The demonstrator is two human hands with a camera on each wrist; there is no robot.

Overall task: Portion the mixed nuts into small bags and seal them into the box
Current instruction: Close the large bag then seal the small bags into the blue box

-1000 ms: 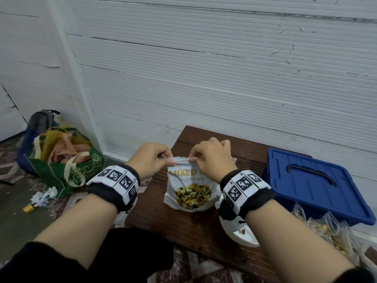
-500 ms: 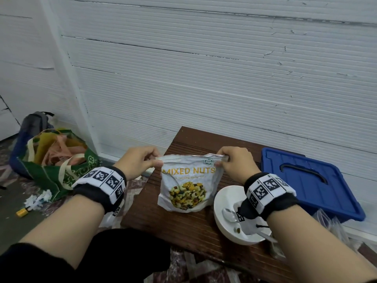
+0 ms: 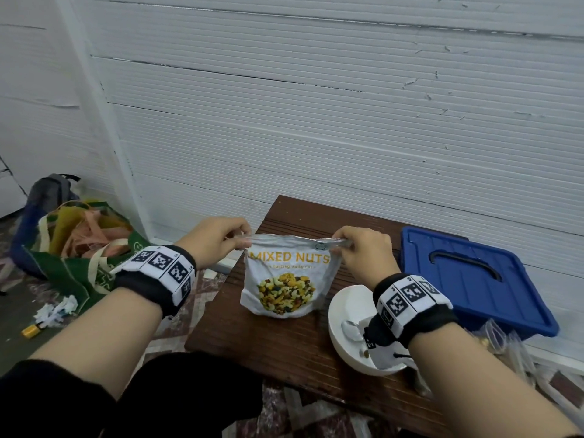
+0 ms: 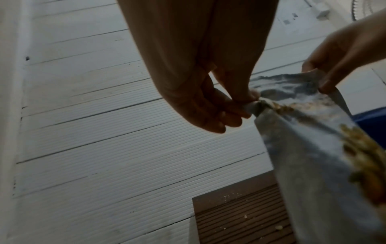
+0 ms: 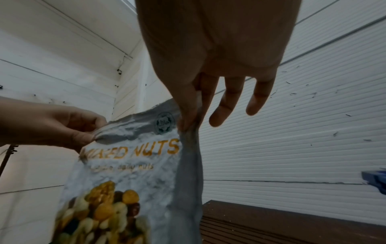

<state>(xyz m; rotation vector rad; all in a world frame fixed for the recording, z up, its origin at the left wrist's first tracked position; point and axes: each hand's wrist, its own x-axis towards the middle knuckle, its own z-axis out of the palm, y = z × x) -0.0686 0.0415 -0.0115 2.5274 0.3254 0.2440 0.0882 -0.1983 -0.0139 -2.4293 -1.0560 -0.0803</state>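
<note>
Pinching the top corners of the mixed nuts bag (image 3: 286,276), both hands hold it upright over the brown wooden table (image 3: 284,346), its top edge pulled taut between them and its bottom at or just above the slats; whether it touches cannot be told. Nearest to the viewer beside the bag sits a white bowl (image 3: 344,314) on the table, just to the bag's right, with a spoon (image 3: 351,329) lying in it and the right wrist band partly over it. The left hand (image 3: 215,245) grips the bag's left corner between thumb and curled fingers; in the left wrist view the fingers (image 4: 225,115) are bunched together round the crumpled corner. The right hand (image 3: 363,251) grips the bag's right corner; in the right wrist view its thumb and forefinger press the edge between them while the other fingers (image 5: 227,102) hang loose and apart, touching nothing. To the right of the bag, past the bowl, lies a heap of small clear bags (image 3: 505,349), and behind them stands a blue box (image 3: 474,273) with its lid on. Well to the left of the bag, on the floor, sits a green tote bag (image 3: 79,260) stuffed with cloth, with a grey backpack (image 3: 50,191) behind it. Beyond the bag rises a white ribbed wall (image 3: 316,121).
</note>
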